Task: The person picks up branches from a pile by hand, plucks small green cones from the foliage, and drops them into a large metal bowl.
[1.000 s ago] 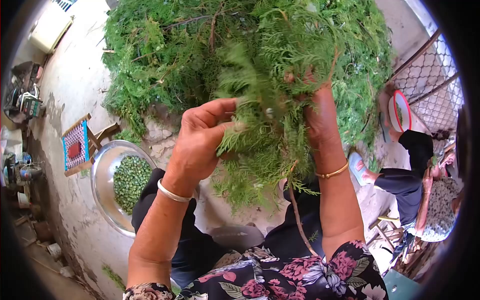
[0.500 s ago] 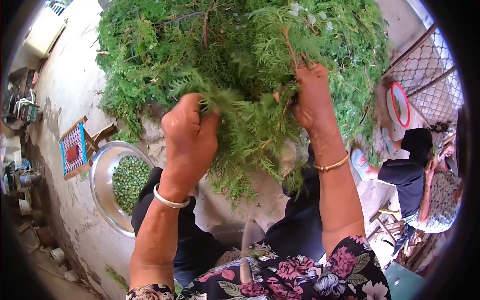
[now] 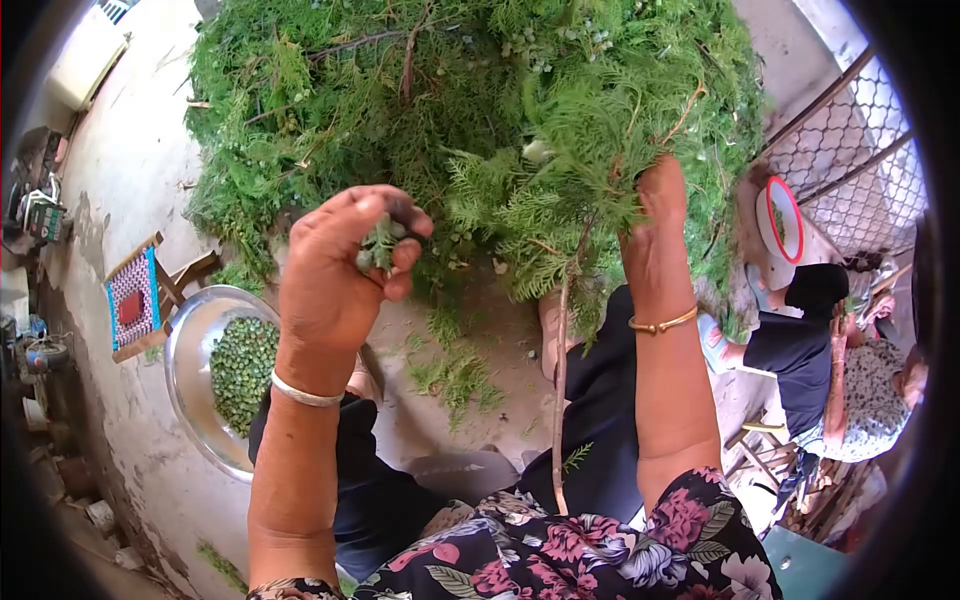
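Left hand: fingers curled in, pinching a few green buds, just below the pile of greenery.
Right hand: closed round a leafy branch at the pile's lower right edge, with the bare stem hanging down.
Bowl: lower left of the pile, holding more buds.
Another person: seated to the right of the pile.

We find open ground between our knees and below the heaped branches, while the bowl and stool crowd our left and a seated person by the fence closes off our right.
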Tool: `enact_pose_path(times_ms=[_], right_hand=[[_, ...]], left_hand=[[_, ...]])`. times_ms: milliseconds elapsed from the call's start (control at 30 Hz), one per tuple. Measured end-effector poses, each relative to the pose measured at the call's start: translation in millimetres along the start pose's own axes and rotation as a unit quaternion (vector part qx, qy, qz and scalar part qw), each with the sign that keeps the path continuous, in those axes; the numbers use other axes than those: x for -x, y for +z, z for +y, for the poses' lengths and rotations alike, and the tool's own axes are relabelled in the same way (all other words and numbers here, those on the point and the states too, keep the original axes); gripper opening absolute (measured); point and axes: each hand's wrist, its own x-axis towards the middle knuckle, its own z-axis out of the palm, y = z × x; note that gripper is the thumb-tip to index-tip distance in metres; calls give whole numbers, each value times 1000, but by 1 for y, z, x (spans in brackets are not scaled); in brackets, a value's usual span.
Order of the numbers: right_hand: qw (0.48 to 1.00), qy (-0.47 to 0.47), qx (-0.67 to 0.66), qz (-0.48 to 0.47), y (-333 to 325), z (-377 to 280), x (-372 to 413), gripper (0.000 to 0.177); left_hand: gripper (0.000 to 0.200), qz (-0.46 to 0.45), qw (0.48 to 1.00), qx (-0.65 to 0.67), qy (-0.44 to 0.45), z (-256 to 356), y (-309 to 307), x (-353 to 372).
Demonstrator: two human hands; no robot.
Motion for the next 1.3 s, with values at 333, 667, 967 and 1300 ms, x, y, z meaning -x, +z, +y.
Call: enact_pose_path(times_ms=[333, 667, 967, 1300], right_hand=[[977, 76, -155, -128, 8, 11, -6, 17], [997, -28, 18, 66, 65, -17, 46, 22], [999, -6, 19, -30, 11, -41, 16, 32], [941, 12, -239, -240, 0, -26, 38, 25]], left_hand=[[17, -24, 992, -115, 43, -23, 28, 1], [22, -82, 976, -199, -31, -6, 30, -1], [7, -46, 942, -332, 3, 25, 1, 33], [12, 316, 821, -461, 113, 95, -213, 118]])
